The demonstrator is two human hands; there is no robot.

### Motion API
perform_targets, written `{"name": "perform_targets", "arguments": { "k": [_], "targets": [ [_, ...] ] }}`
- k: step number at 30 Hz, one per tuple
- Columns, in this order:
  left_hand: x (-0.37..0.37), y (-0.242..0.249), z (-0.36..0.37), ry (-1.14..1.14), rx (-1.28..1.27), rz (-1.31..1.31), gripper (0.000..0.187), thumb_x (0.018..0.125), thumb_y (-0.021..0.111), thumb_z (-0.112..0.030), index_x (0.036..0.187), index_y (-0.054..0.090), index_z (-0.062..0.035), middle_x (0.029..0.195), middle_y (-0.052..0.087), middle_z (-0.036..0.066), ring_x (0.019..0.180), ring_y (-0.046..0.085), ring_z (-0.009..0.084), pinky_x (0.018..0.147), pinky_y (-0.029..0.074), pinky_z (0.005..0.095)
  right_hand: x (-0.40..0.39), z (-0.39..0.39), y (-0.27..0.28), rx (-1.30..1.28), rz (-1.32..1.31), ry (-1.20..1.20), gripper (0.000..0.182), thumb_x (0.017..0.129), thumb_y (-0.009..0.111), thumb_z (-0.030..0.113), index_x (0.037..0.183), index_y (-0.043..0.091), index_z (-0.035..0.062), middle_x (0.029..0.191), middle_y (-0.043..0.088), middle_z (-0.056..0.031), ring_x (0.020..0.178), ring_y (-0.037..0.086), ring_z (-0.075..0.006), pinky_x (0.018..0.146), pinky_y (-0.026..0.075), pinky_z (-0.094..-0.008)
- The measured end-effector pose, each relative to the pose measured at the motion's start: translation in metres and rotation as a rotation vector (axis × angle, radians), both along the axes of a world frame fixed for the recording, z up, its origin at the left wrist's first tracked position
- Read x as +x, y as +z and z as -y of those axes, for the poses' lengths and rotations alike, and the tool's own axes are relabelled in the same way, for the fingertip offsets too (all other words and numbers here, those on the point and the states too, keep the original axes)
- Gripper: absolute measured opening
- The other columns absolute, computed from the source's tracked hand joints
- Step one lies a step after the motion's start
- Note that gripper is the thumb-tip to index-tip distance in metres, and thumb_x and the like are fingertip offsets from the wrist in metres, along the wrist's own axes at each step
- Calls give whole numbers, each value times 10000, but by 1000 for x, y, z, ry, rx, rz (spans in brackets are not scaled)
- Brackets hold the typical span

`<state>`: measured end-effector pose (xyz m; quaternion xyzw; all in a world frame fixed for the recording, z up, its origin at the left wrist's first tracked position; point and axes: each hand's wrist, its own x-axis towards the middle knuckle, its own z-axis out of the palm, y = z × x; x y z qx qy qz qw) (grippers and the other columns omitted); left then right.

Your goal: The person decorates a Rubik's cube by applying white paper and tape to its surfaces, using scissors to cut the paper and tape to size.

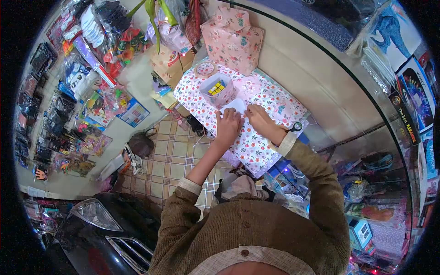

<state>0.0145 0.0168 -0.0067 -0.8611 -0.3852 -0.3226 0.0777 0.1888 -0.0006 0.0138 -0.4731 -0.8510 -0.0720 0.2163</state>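
My left hand [229, 124] and my right hand [261, 120] meet at a small white piece [236, 106] on the floral-covered table [256, 146]. Both hands have bent fingers pressed against the near edge of that piece. Just beyond it stands an open floral box [211, 94] with a yellow-and-blue cube [216, 88] inside. A round floral piece [205, 69] lies behind the box. What the fingertips pinch is too small to make out.
A pink floral bag [231, 43] stands at the table's back edge. Packaged goods hang on the left wall. A dark motorbike or car front [98, 229] is at lower left. A glass edge [366, 91] curves along the right.
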Motion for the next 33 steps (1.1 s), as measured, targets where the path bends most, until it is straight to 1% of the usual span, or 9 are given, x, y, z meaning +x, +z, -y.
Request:
{"name": "perform_targets", "arguments": {
  "k": [9, 12, 18, 21, 24, 25, 28, 31, 33],
  "targets": [
    [5, 1, 4, 111, -119, -54, 409, 841, 623, -299, 1131, 581, -14, 1133, 505, 132, 1098, 466, 275, 912, 341, 490, -5, -1, -7, 11, 0, -73, 434, 729, 577, -11, 1147, 525, -118, 1004, 578, -199, 984, 564, -308, 872, 473, -365],
    [4, -2, 3, 109, -114, -42, 446, 845, 621, -317, 1166, 574, -11, 1160, 497, 147, 1121, 460, 289, 947, 329, 523, -10, -1, 3, -10, -11, -89, 427, 743, 583, -7, 1150, 533, -122, 942, 592, -191, 909, 577, -306, 821, 476, -382],
    [2, -7, -6, 108, -131, -41, 471, 849, 611, -310, 1220, 565, -25, 1307, 456, 184, 1212, 428, 315, 1005, 292, 570, -19, 0, -1, -66, 176, -155, 423, 732, 599, 17, 1135, 554, -103, 940, 618, -191, 916, 587, -301, 873, 470, -374],
    [1, -9, -12, 115, -69, -58, 479, 827, 622, -292, 1232, 559, -45, 1367, 424, 197, 1245, 412, 333, 1014, 284, 565, -27, -3, 1, -160, 303, -205, 411, 766, 581, 46, 1140, 544, -119, 1005, 618, -224, 991, 592, -324, 938, 452, -391],
    [3, -13, -15, 127, 1, -91, 501, 782, 645, -267, 1233, 551, -71, 1383, 405, 195, 1227, 419, 346, 1001, 294, 540, -36, 4, -10, 52, 318, -288, 403, 808, 550, 80, 1150, 532, -133, 1077, 606, -259, 1066, 585, -344, 1003, 416, -427],
    [2, -15, -16, 125, 23, -82, 504, 779, 644, -261, 1234, 548, -67, 1381, 407, 195, 1225, 422, 347, 1000, 295, 538, -41, 0, -13, -13, 362, -360, 408, 833, 528, 99, 1170, 523, -132, 1130, 589, -277, 1121, 569, -359, 1042, 382, -456],
    [7, -21, -15, 187, 25, -134, 503, 781, 639, -245, 1236, 540, -54, 1377, 412, 185, 1227, 425, 342, 1006, 294, 529, -45, 6, 7, -74, 421, -364, 385, 828, 534, 102, 1143, 545, -119, 1107, 602, -261, 1102, 577, -343, 1027, 393, -444],
    [13, -23, -7, 174, -99, -85, 527, 784, 638, -234, 1261, 517, -44, 1388, 414, 176, 1249, 426, 326, 1020, 291, 509, -43, -1, -2, -35, 416, -320, 280, 738, 590, 104, 976, 649, -32, 994, 612, -174, 974, 575, -309, 861, 429, -424],
    [13, -21, 0, 120, -181, -76, 565, 782, 640, -230, 1293, 490, -38, 1402, 414, 173, 1275, 420, 306, 1030, 288, 495, -40, -4, -6, -5, 346, -296, 266, 730, 598, 108, 963, 644, -12, 955, 609, -161, 957, 571, -297, 840, 422, -414]
  ]
}}
